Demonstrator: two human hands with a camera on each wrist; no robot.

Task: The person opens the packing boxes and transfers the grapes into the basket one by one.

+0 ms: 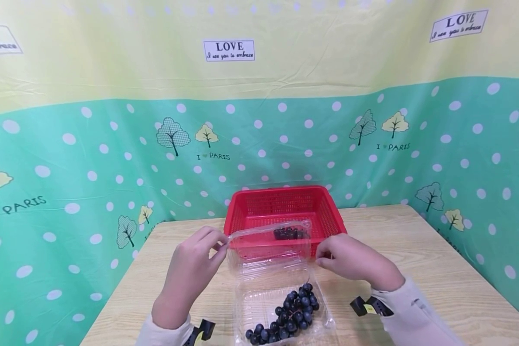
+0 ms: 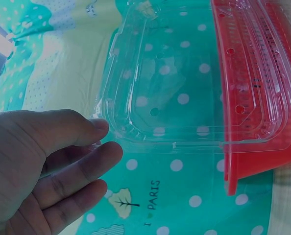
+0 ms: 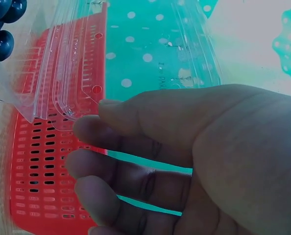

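A clear plastic clamshell box (image 1: 253,300) stands on the table with its lid (image 1: 268,254) raised. In its base lies a bunch of dark grapes (image 1: 294,310). My left hand (image 1: 196,266) pinches the upper left corner of the lid between thumb and index finger; the left wrist view shows the other fingers loosely bent. Beside the lid's right edge is my right hand (image 1: 350,257), fingers loosely bent and holding nothing; whether it touches the lid I cannot tell. Through the lid, another dark bunch of grapes (image 1: 289,233) shows inside the red basket (image 1: 283,192).
The red basket stands behind the box, near the back edge of the wooden table (image 1: 385,240). A green and yellow printed curtain (image 1: 264,134) closes off the back and both sides.
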